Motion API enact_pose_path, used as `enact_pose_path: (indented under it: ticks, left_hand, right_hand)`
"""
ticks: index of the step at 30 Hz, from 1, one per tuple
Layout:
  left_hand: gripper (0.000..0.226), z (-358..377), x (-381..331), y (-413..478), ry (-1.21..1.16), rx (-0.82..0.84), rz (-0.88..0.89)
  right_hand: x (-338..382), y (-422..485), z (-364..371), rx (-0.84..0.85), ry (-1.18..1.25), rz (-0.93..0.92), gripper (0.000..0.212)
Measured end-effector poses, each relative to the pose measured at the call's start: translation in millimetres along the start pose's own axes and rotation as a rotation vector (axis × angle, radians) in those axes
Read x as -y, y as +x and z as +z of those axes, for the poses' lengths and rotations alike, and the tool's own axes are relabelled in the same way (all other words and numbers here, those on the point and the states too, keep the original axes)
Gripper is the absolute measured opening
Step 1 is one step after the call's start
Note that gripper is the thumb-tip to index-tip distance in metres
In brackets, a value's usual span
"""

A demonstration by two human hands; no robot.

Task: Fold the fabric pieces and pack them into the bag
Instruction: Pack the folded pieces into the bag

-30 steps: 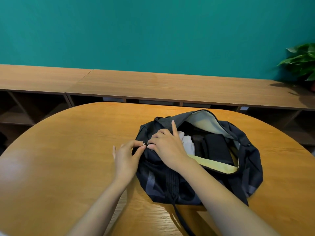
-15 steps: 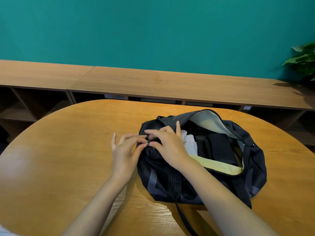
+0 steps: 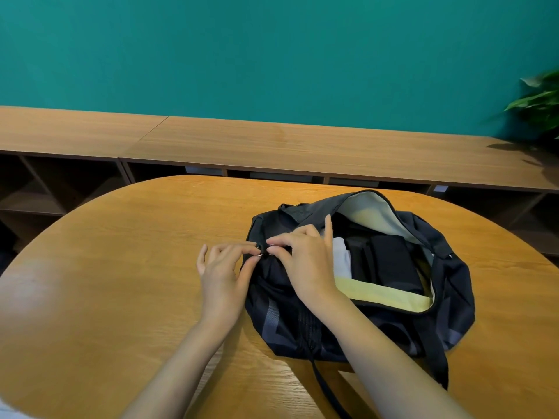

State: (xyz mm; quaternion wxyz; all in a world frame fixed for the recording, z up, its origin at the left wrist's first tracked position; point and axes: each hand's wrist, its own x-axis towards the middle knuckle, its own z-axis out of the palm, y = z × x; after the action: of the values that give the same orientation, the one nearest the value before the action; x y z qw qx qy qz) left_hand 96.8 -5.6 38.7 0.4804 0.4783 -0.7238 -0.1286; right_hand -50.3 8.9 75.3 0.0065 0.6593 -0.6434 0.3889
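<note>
As folded fabric pieces [image 3: 390,264] lie in the open bag [image 3: 453,297], left hand [image 3: 220,273] and right hand [image 3: 305,261] meet, pinching its zip pull [image 3: 260,247]; bracing that end should ease closing.

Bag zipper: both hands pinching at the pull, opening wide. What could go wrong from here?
1. The white fabric sits at the opening's edge beside the right hand; it may catch in the zip once the zipper pull moves.
2. The yellow lining folds outward along the near edge of the bag and could snag likewise.
3. The left hand only pinches the small pull; it may slip.
</note>
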Motion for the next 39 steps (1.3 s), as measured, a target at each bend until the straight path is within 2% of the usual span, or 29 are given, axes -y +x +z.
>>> enact_pose_path:
  ticks: [2, 5, 10, 15, 18, 23, 29, 31, 35, 39]
  left_hand:
    - [0.011, 0, -2, 1, 0.017, 0.026, -0.018]
    - [0.018, 2, -4, 2, 0.021, 0.055, -0.055]
    - [0.025, 11, -14, 4, 0.016, 0.055, -0.161]
    - [0.010, 20, -17, 11, 0.034, 0.030, -0.269]
    - [0.014, 26, -20, 15, 0.076, 0.054, -0.261]
    - [0.007, 24, -19, 20, 0.098, 0.045, -0.239]
    - [0.007, 22, -17, 19, 0.014, -0.030, -0.135]
    - [0.007, 22, -18, 19, -0.020, -0.066, -0.124]
    - [0.007, 20, -18, 18, -0.053, -0.071, -0.150]
    - [0.018, 20, -15, 19, 0.132, 0.026, -0.157]
  right_hand:
    - [-3, -1, -1, -0.044, -0.111, -0.062, 0.005]
    - [-3, -2, -2, -0.045, -0.286, -0.068, 0.011]
    - [3, -4, 5, -0.007, -0.340, 0.022, 0.021]
    - [-1, -5, 6, 0.069, -0.269, 0.086, 0.005]
    - [0, -2, 2, 0.087, -0.214, 0.134, 0.009]
    - [-3, 2, -3, 0.159, -0.098, 0.250, 0.019]
    - [-7, 6, -7, 0.183, 0.060, 0.336, 0.011]
    - [-6, 10, -11, 0.228, 0.131, 0.369, 0.015]
    - [-4, 14, -14, 0.259, 0.114, 0.339, 0.022]
    - [-3, 11, -12, 0.200, 0.023, 0.254, 0.023]
